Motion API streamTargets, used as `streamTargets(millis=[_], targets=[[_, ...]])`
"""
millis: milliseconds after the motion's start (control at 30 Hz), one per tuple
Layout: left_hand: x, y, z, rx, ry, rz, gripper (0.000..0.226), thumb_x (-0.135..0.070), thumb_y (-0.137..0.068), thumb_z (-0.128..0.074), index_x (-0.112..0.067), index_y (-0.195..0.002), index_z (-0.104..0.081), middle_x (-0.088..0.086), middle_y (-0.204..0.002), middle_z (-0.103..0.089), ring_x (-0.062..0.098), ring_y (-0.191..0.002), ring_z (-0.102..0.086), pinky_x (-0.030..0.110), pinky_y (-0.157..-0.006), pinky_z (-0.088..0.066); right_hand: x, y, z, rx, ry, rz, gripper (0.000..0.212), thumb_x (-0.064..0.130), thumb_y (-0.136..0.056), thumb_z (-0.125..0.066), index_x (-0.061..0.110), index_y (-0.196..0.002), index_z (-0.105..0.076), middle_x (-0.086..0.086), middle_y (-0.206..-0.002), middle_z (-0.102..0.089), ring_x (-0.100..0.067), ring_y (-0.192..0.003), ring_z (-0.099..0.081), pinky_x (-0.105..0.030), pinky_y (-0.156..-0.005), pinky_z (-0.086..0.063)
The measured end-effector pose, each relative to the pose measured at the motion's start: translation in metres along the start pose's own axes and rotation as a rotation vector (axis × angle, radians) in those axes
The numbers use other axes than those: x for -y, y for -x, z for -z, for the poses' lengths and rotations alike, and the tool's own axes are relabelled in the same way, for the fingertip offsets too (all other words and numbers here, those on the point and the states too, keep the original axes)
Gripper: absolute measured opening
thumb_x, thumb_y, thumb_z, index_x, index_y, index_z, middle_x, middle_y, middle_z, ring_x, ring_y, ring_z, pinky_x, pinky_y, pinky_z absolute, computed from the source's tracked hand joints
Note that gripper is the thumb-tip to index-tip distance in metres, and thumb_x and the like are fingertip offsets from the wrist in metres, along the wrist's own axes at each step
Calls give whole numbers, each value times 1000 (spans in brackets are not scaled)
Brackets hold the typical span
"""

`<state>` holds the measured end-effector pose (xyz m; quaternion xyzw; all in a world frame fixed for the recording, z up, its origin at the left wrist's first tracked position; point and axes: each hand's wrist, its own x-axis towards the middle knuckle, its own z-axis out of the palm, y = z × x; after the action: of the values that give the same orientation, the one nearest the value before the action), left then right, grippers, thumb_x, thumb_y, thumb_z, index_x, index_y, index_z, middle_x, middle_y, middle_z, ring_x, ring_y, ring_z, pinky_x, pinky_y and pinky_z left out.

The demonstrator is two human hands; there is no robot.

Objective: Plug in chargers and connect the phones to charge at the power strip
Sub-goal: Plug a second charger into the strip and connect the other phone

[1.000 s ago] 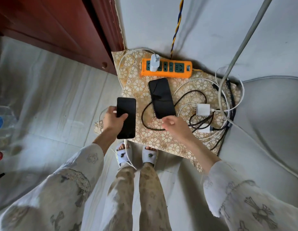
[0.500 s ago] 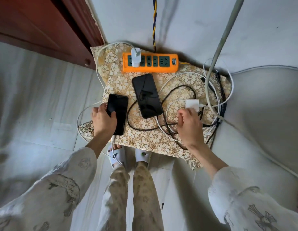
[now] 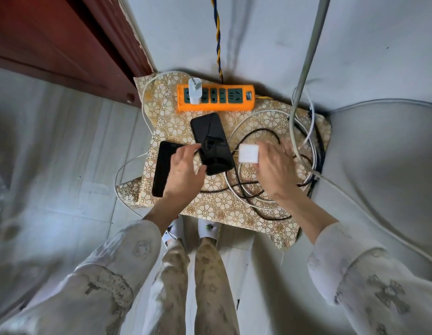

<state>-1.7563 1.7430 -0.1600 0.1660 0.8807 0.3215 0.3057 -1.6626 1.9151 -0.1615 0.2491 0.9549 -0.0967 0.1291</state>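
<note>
Now your right hand (image 3: 275, 170) has the white charger block (image 3: 248, 153) pinched in its fingers, lifted off the cables, prongs pointing left; half a second ago it still lay on the mat. Your left hand (image 3: 183, 170) has let go of the left phone (image 3: 163, 170), fingers loose and spread over it, holding nothing. 2nd phone (image 3: 211, 141) lies beside it. Orange power strip (image 3: 215, 97) sits further up the patterned mat (image 3: 234, 213), 1 white charger (image 3: 194, 93) already plugged in. Next, likely: plug the block in.
</note>
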Motion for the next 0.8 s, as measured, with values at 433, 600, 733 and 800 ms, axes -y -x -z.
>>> streamTargets(millis=[433,600,733,800], targets=[[-6,-10,24,115,-169,-381,54,-17,-76,-71,-5,-125,-51,14,-115,-54,27,-104,-54,36,-90,-46,47,16,34,11,-203,287,57,16,-84,-63,2,-134,-41,-15,-122,-53,-28,-119,-48,-38,-106,-38],[5,-18,31,-44,-52,-260,50,-18,-75,-72,-4,-120,-55,13,-111,-57,16,-89,-53,18,-79,-42,60,22,42,-339,-262,403,18,17,-86,-58,3,-92,-68,-11,-88,-64,-25,-84,-60,-35,-80,-46],[4,-20,35,-49,-31,-281,52,-19,-76,-71,-7,-123,-53,11,-116,-56,17,-99,-53,25,-85,-45,71,12,43,128,-822,-105,39,39,-86,-57,6,-106,-60,-3,-87,-62,-13,-72,-58,-19,-60,-44],[2,-21,34,-22,-37,-318,53,-18,-76,-72,-7,-124,-52,11,-119,-55,22,-105,-54,27,-88,-44,72,-1,42,197,-1113,-315,31,34,-85,-60,9,-103,-62,3,-78,-62,-4,-63,-58,-13,-52,-43]])
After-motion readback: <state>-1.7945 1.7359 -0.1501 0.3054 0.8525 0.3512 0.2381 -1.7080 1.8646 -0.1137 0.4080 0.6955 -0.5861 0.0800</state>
